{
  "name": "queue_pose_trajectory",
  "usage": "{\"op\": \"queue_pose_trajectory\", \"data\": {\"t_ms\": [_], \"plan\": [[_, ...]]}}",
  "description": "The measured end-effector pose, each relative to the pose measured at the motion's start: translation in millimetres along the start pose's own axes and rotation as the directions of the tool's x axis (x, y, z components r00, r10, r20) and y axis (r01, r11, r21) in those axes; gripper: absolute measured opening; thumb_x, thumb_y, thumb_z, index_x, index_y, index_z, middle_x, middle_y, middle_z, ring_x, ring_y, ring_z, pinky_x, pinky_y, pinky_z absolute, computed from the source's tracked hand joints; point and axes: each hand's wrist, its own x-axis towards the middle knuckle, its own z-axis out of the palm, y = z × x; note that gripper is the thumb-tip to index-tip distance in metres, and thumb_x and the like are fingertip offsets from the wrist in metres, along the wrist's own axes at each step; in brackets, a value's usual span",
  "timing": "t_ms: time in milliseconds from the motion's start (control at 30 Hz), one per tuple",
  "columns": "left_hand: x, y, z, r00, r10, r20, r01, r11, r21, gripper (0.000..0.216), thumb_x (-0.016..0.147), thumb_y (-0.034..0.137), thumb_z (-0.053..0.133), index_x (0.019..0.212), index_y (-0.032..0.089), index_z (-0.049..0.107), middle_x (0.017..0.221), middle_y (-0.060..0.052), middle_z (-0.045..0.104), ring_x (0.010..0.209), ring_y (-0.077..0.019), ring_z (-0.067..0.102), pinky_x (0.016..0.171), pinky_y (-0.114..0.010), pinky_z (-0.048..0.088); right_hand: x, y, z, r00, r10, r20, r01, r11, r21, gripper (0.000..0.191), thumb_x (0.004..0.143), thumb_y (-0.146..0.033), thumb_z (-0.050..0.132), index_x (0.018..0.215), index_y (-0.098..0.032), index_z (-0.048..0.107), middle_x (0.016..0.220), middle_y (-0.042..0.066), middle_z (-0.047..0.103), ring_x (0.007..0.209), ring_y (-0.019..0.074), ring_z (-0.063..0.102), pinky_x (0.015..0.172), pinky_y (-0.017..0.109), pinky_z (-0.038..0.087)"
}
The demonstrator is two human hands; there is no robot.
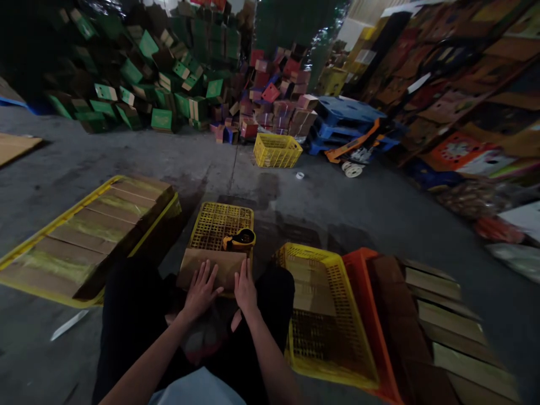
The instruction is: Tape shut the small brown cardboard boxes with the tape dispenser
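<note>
the left hand's (201,288) fingers lie spread, unclenched, on the cardboard box (223,261); the right hand's (245,289) are straight, laid at its right end. the box sits directly under both, long axis left to right, on a yellow crate (211,220). just beyond, nearer the right hand, rests a tape dispenser (239,241).

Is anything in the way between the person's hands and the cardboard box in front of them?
Nothing visible: the left hand and right hand both rest against the cardboard box. The tape dispenser sits beyond it on the yellow crate, not between.
</note>
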Motion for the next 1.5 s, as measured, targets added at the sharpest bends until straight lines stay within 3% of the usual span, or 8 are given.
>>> {"op": "queue_pose_trajectory", "data": {"t_ms": [133, 300, 533, 833, 1200, 1500], "plan": [[-1, 2, 0, 1.0, -0.005, 0.001, 0.005, 1.0, 0.007, 0.073, 0.096, 0.046, 0.057, 0.158, 0.014, 0.031, 0.165, -0.022, 0.02, 0.151, -0.0369, 0.025, 0.115, -0.055, 0.033, -19, 0, 8, 0.999, 0.007, -0.047, -0.007, 1.0, 0.002, 0.061, 0.106, -0.035, 0.024, 0.159, -0.004, 0.019, 0.163, 0.021, 0.029, 0.151, 0.0271, 0.028, 0.115, 0.043, 0.039], [0, 5, -6, 1.0, -0.013, -0.005, 0.014, 1.0, 0.017, 0.072, 0.096, 0.045, 0.057, 0.157, 0.014, 0.033, 0.164, -0.022, 0.021, 0.151, -0.0367, 0.024, 0.115, -0.055, 0.034, -45, -6, 3, 0.999, -0.032, -0.026, 0.03, 0.995, -0.095, 0.058, 0.105, -0.032, 0.033, 0.155, -0.002, 0.032, 0.162, 0.021, 0.029, 0.153, 0.0308, 0.021, 0.119, 0.047, 0.034], [-1, 6, -8, 1.0, -0.023, -0.011, 0.023, 1.0, 0.008, 0.071, 0.095, 0.041, 0.059, 0.156, 0.014, 0.034, 0.164, -0.022, 0.021, 0.151, -0.0365, 0.024, 0.116, -0.054, 0.033, -69, -28, 4, 0.982, -0.187, 0.017, 0.188, 0.975, -0.115, 0.055, 0.101, -0.014, 0.032, 0.156, -0.01, 0.035, 0.16, 0.014, 0.039, 0.152, 0.0276, 0.025, 0.119, 0.048, 0.035], [0, 0, -6, 1.0, 0.017, -0.014, -0.017, 1.0, -0.013, 0.072, 0.095, 0.041, 0.059, 0.157, 0.015, 0.033, 0.164, -0.022, 0.022, 0.151, -0.0358, 0.025, 0.115, -0.053, 0.034, -51, -37, -9, 0.982, -0.183, 0.046, 0.188, 0.97, -0.154, 0.048, 0.099, -0.015, 0.04, 0.146, -0.012, 0.051, 0.146, 0.013, 0.056, 0.132, 0.0278, 0.049, 0.111, 0.043, 0.042], [-2, 0, -3, 1.0, 0.015, -0.026, -0.017, 0.999, -0.047, 0.071, 0.095, 0.039, 0.058, 0.157, 0.018, 0.032, 0.164, -0.02, 0.024, 0.151, -0.0342, 0.026, 0.115, -0.052, 0.034, -36, -39, -21, 0.991, -0.122, 0.059, 0.131, 0.976, -0.176, 0.049, 0.102, -0.026, 0.039, 0.151, -0.022, 0.046, 0.14, 0.014, 0.058, 0.121, 0.0277, 0.054, 0.1, 0.043, 0.044], [-7, -8, -1, 0.999, 0.04, -0.037, -0.043, 0.996, -0.078, 0.067, 0.097, 0.04, 0.055, 0.158, 0.023, 0.032, 0.164, -0.013, 0.028, 0.151, -0.0319, 0.028, 0.115, -0.05, 0.035, -20, -9, -14, 0.993, -0.096, -0.066, 0.084, 0.982, -0.171, 0.054, 0.105, -0.034, 0.031, 0.152, -0.009, 0.042, 0.156, 0.015, 0.043, 0.138, 0.0286, 0.043, 0.112, 0.045, 0.038]]}}
